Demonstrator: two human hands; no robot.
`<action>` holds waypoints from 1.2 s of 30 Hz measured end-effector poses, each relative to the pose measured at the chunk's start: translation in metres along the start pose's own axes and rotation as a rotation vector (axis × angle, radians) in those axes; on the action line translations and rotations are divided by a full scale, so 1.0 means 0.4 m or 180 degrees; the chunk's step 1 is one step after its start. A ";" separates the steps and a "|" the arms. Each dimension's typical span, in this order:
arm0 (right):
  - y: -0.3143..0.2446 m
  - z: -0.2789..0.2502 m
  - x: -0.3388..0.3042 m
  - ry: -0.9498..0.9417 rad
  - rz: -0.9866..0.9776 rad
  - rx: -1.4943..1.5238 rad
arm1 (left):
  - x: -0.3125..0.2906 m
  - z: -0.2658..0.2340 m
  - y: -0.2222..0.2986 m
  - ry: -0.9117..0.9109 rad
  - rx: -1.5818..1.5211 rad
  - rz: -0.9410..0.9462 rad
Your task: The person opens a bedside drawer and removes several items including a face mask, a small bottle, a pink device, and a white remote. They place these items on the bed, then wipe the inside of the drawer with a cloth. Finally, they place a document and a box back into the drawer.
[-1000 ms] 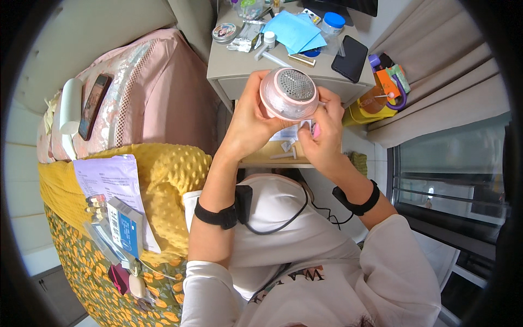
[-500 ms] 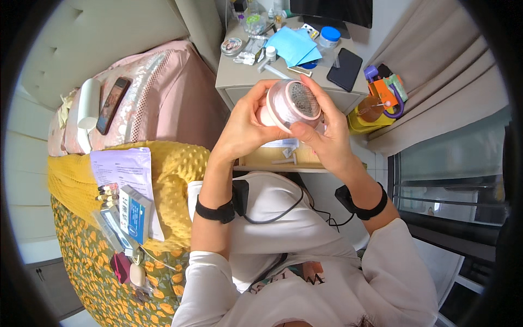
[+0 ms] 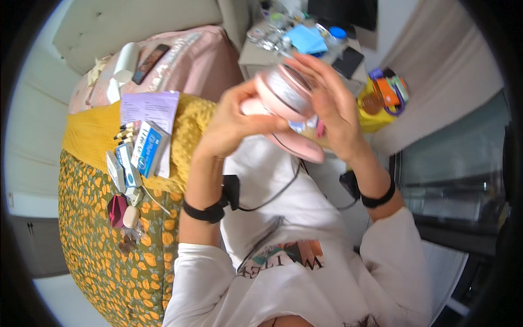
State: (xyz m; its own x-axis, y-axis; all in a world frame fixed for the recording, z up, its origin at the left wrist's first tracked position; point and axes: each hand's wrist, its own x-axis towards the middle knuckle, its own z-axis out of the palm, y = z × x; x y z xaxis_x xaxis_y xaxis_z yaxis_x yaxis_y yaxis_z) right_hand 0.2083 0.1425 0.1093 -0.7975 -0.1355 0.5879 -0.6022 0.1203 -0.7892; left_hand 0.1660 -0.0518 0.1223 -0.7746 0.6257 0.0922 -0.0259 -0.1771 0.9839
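A pink and white fabric shaver (image 3: 289,95) is held up between my hands, slightly smeared by motion. Its round head, with a metal mesh face, tilts up and to the right, and a curved pink handle (image 3: 302,147) hangs below. My left hand (image 3: 231,117) is closed around its left side, thumb lying along the body. At the head's right side, my right hand (image 3: 335,106) curls over it, with fingers on the far rim and the thumb nearer me. Part of the mesh is hidden by my right fingers.
A cluttered bedside table (image 3: 253,62) stands ahead, with blue sheets (image 3: 306,39) and a black phone (image 3: 348,62). To its right sits a yellow bin (image 3: 376,120) of odds and ends. On the bed at left lie a purple pouch (image 3: 131,106), boxes (image 3: 150,147) and another phone (image 3: 150,64).
The fabric shaver has turned in my hands, so its mesh faces away more and the pink handle shows below. The whole view has shifted, showing more of the bed.
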 end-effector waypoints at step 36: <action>-0.032 0.144 -0.104 -0.0359 0.1030 0.1521 | -0.226 0.108 -0.067 0.1207 -0.0074 -0.0383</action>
State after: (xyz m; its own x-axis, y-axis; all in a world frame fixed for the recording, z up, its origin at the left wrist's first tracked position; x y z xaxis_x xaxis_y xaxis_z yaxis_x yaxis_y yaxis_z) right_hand 0.2512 0.0899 0.0846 -0.9135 -0.2728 0.3019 -0.2248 -0.2802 -0.9332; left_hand 0.2642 -0.0708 0.0941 -0.9434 0.3189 -0.0909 -0.1416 -0.1396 0.9800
